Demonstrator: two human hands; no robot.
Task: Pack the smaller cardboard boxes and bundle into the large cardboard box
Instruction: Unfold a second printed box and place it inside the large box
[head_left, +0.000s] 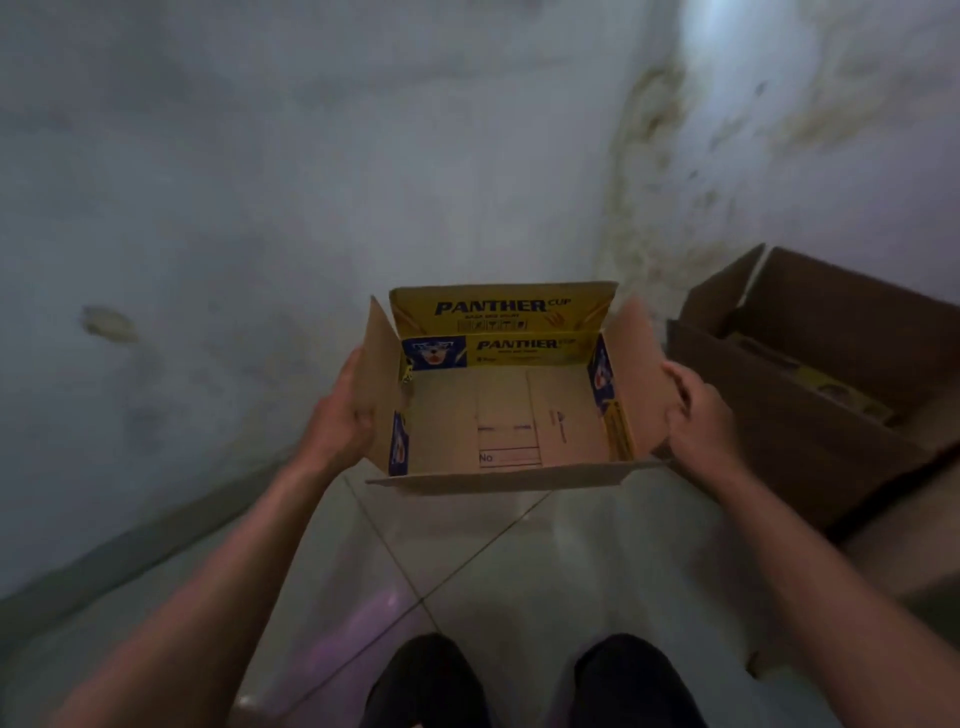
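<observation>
I hold a small open cardboard box with yellow and blue "PANTHER CUP" print on its inner walls, raised above the tiled floor in the middle of the view. My left hand grips its left flap. My right hand grips its right flap. The inside of this box is empty. The large brown cardboard box stands open on the floor at the right, close to my right hand, with a flattened yellow-printed piece lying inside it.
A stained white wall rises directly behind the boxes. Pale floor tiles stretch below, with my dark-trousered knees at the bottom edge. A low grey skirting runs along the left.
</observation>
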